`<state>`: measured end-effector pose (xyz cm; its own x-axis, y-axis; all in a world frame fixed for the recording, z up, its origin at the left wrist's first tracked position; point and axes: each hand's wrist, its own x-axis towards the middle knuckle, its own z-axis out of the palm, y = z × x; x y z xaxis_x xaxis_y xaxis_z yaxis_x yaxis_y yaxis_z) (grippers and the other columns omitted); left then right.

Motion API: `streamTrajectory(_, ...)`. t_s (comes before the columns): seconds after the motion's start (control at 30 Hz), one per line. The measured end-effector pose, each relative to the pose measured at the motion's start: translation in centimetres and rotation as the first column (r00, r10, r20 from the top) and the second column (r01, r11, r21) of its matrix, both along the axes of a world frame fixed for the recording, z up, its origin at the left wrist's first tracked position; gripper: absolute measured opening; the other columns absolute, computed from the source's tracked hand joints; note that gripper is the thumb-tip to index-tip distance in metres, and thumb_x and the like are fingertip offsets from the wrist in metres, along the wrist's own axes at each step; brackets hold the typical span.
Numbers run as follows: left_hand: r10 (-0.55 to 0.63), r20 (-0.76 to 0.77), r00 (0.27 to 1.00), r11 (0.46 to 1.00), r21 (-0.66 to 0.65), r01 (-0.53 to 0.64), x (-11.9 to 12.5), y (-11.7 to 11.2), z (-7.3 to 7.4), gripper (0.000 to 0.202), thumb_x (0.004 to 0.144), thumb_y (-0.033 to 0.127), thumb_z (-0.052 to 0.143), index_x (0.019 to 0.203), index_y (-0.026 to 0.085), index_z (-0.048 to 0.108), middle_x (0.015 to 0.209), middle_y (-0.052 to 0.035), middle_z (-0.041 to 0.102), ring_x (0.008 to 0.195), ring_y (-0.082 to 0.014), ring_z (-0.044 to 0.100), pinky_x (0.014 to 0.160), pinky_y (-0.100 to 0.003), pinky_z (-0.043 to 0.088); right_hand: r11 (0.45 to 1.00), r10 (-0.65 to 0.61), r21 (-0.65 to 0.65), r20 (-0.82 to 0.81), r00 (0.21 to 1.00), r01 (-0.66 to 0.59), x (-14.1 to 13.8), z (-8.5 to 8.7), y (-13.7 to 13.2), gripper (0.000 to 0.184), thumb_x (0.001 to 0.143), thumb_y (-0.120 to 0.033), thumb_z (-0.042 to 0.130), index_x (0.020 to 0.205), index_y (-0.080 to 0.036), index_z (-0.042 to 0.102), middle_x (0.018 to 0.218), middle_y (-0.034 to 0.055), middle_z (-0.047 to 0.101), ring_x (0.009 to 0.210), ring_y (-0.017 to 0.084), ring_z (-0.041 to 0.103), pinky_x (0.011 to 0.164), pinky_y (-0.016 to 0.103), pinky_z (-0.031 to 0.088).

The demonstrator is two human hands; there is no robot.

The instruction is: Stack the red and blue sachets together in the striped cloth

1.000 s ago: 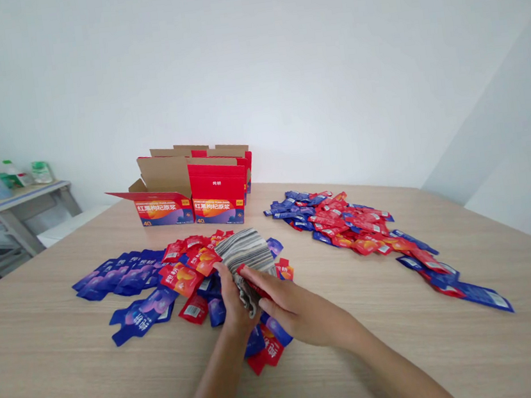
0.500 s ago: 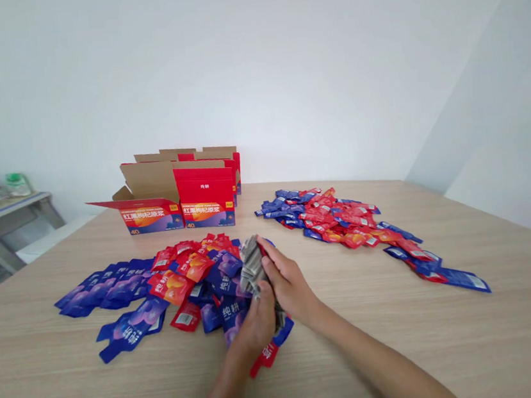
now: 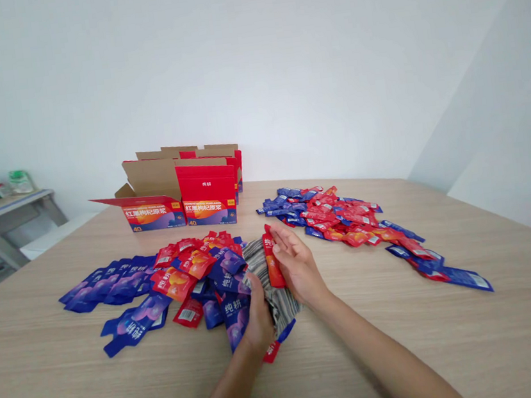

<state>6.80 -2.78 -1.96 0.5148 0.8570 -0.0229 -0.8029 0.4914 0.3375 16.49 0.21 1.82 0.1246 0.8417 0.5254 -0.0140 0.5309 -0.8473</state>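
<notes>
My left hand (image 3: 258, 316) is closed on a grey striped cloth (image 3: 283, 305), its thumb over the near side. Against the cloth stands a red pouch (image 3: 275, 269), upright, pinched along its right edge by my right hand (image 3: 300, 266), whose fingers are long and close together. Part of the cloth hangs below the right palm. Just left of both hands lies a heap of blue pouches (image 3: 235, 309) and red pouches (image 3: 174, 283), some overlapping. One more red pouch (image 3: 272, 352) pokes out beneath my left wrist, mostly hidden.
Open red-and-blue cartons (image 3: 208, 196) stand at the back left, flaps up. A second pile of red and blue pouches (image 3: 325, 211) spreads across the back right, trailing to a blue pouch (image 3: 466, 277). A side table (image 3: 5, 208) with bottles is at far left.
The cloth, bunched up before, is now spread wider between my hands. The red pouch has come into view on it, and my right fingers have straightened.
</notes>
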Motion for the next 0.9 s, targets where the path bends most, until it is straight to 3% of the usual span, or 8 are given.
streamTrajectory(0.07, 0.045, -0.003, 0.999, 0.998, -0.035, -0.045, -0.4, 0.2, 1.0, 0.063, 0.096, 0.063, 0.044, 0.144, 0.024, 0.054, 0.142, -0.0082, 0.062, 0.141, -0.0281, 0.047, 0.12, -0.044, 0.034, 1.0, 0.028, -0.006, 0.291, 0.956, -0.028, 0.8, 0.4, 0.0, 0.054, 0.094, -0.045, 0.061, 0.143, -0.022, 0.052, 0.155, 0.0168, 0.046, 0.144, 0.028, 0.044, 0.116, 0.051, 0.038)
streamTrajectory(0.17, 0.108, -0.017, 0.994, 0.992, -0.06, -0.108, -0.9, 0.5, 1.7, 0.063, 0.095, 0.061, 0.047, 0.143, 0.021, 0.055, 0.139, -0.0107, 0.064, 0.136, -0.031, 0.053, 0.118, -0.048, 0.036, 0.989, -0.147, 0.095, 0.714, 0.684, 0.114, 1.4, 1.0, -0.4, 0.048, 0.095, -0.042, 0.06, 0.137, -0.02, 0.058, 0.161, 0.0177, 0.036, 0.15, 0.031, 0.032, 0.121, 0.056, 0.026)
streamTrajectory(0.27, 0.08, -0.014, 0.997, 0.995, -0.063, -0.081, -1.3, 0.7, 2.0, 0.064, 0.094, 0.061, 0.05, 0.14, 0.018, 0.058, 0.135, -0.0123, 0.067, 0.132, -0.0326, 0.057, 0.116, -0.049, 0.038, 0.941, -0.308, 0.214, 0.865, 0.397, 0.263, 1.2, 1.5, -0.8, 0.055, 0.098, -0.045, 0.055, 0.143, -0.014, 0.053, 0.159, 0.0229, 0.036, 0.151, 0.036, 0.028, 0.121, 0.061, 0.019)
streamTrajectory(0.33, 0.054, -0.022, 0.998, 0.995, -0.084, -0.056, -1.3, 0.9, 2.3, 0.063, 0.096, 0.061, 0.045, 0.136, 0.016, 0.061, 0.13, -0.0132, 0.069, 0.129, -0.0325, 0.059, 0.116, -0.049, 0.039, 0.934, -0.292, 0.191, 0.895, 0.339, 0.301, 1.1, 1.7, -0.8, 0.065, 0.098, -0.051, 0.053, 0.149, -0.011, 0.044, 0.156, 0.0254, 0.04, 0.147, 0.037, 0.037, 0.119, 0.06, 0.026)
streamTrajectory(0.5, 0.015, -0.081, 0.997, 0.994, -0.11, -0.024, -1.1, 0.8, 2.9, 0.063, 0.1, 0.06, 0.033, 0.131, 0.014, 0.064, 0.122, -0.0129, 0.073, 0.126, -0.0313, 0.062, 0.114, -0.049, 0.042, 0.921, -0.266, 0.051, 0.809, 0.525, 0.387, 2.2, 1.5, 0.3, 0.089, 0.089, -0.06, 0.062, 0.156, -0.011, 0.03, 0.154, 0.0247, 0.042, 0.139, 0.037, 0.046, 0.111, 0.051, 0.04)
streamTrajectory(0.7, 0.015, -0.157, 0.987, 0.996, -0.09, -0.029, -0.6, 0.5, 2.6, 0.062, 0.1, 0.059, 0.029, 0.136, 0.02, 0.062, 0.124, -0.01, 0.073, 0.132, -0.0282, 0.058, 0.116, -0.046, 0.041, 0.939, -0.29, -0.066, 0.378, 0.879, 0.338, 4.9, 0.0, 3.2, 0.055, 0.071, -0.054, 0.081, 0.115, -0.023, 0.072, 0.122, 0.0097, 0.069, 0.115, 0.03, 0.061, 0.105, 0.046, 0.044)
streamTrajectory(0.8, 0.188, -0.23, 0.955, 0.972, -0.097, -0.215, -1.3, 0.9, 2.5, 0.07, 0.098, 0.066, 0.026, 0.134, 0.02, 0.064, 0.127, -0.0103, 0.071, 0.138, -0.0266, 0.051, 0.117, -0.042, 0.039, 0.918, -0.351, -0.119, 0.202, 0.914, 0.379, 5.8, -1.4, 4.9, 0.05, 0.086, -0.058, 0.06, 0.118, -0.02, 0.07, 0.119, 0.0111, 0.07, 0.109, 0.028, 0.064, 0.097, 0.045, 0.05)
streamTrajectory(0.9, 0.494, -0.301, 0.815, 0.855, 0.002, -0.518, -2.9, 1.8, 2.8, 0.08, 0.091, 0.078, 0.028, 0.134, 0.021, 0.064, 0.134, -0.0085, 0.068, 0.145, -0.0252, 0.042, 0.119, -0.038, 0.036, 0.923, -0.316, -0.174, 0.17, 0.933, 0.344, 5.1, -3.3, 5.8, 0.052, 0.096, -0.052, 0.04, 0.126, -0.017, 0.065, 0.11, 0.0114, 0.074, 0.097, 0.026, 0.069, 0.084, 0.043, 0.057)
